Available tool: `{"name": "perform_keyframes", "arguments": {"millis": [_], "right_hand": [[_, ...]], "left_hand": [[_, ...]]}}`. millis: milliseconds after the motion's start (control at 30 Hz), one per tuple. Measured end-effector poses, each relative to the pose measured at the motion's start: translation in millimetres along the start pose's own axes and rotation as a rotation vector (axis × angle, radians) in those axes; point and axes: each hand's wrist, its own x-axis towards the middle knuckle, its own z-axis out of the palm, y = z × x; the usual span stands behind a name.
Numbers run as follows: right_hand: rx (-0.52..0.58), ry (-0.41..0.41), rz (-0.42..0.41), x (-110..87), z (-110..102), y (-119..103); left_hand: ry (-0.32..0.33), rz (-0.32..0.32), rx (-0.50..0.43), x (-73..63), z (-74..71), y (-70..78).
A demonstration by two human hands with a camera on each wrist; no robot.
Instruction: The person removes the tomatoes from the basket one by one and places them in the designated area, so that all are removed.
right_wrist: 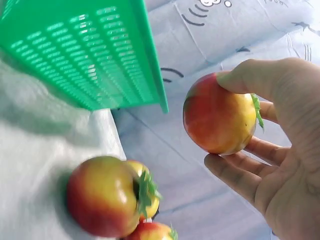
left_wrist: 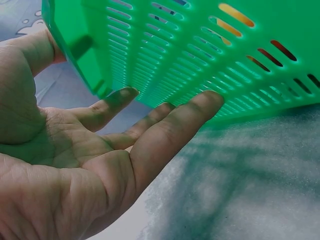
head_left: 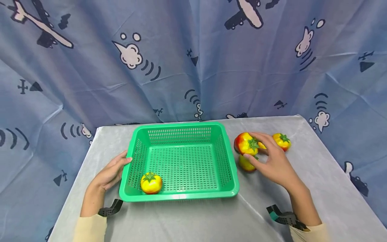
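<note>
My right hand point(head_left: 273, 161) pinches a red-and-yellow tomato point(head_left: 244, 144) with a green leafy top between thumb and fingers. In the right wrist view, that tomato point(right_wrist: 217, 115) is raised above the others. Another tomato point(head_left: 247, 164) sits on the table just below it in the head view, partly covered. My left hand point(head_left: 110, 171) holds the left side of a green plastic basket point(head_left: 181, 197), thumb over the rim. In the left wrist view, its fingers point(left_wrist: 170, 132) lie along the outside of the slotted wall. One tomato point(head_left: 151, 183) rests inside, at the basket's near left corner.
A further tomato point(head_left: 282, 142) lies beyond my right hand, and part of another point(head_left: 261, 145) shows between the fingers. The table point(head_left: 187, 222) has a pale grey cover. A blue patterned curtain point(head_left: 169, 60) hangs behind its far edge.
</note>
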Motion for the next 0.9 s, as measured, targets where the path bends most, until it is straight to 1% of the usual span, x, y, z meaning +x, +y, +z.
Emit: {"name": "perform_keyframes", "arguments": {"millis": [200, 333, 533, 600, 800, 900], "right_hand": [[-0.022, 0.028, -0.016, -7.1, -5, 18], [-0.049, 0.03, 0.004, -11.3, -10, 27], [-0.02, 0.041, 0.012, -14.0, -15, 37], [-0.02, 0.034, 0.019, -14.7, -17, 39], [-0.069, -0.017, 0.088, -18.7, -24, 49], [-0.081, -0.039, 0.106, -19.9, -26, 55]], "left_hand": [[0.011, -0.005, -0.011, -0.3, 1.0, -0.9], [0.013, -0.009, -0.011, -1.1, 1.0, -1.8], [0.005, -0.007, -0.012, -1.6, 0.7, -2.2], [0.005, -0.008, -0.013, -1.3, 0.5, -2.0], [-0.005, -0.006, -0.017, -0.5, 0.8, -0.8], [-0.009, -0.003, -0.017, -0.3, 0.7, -0.4]]}}
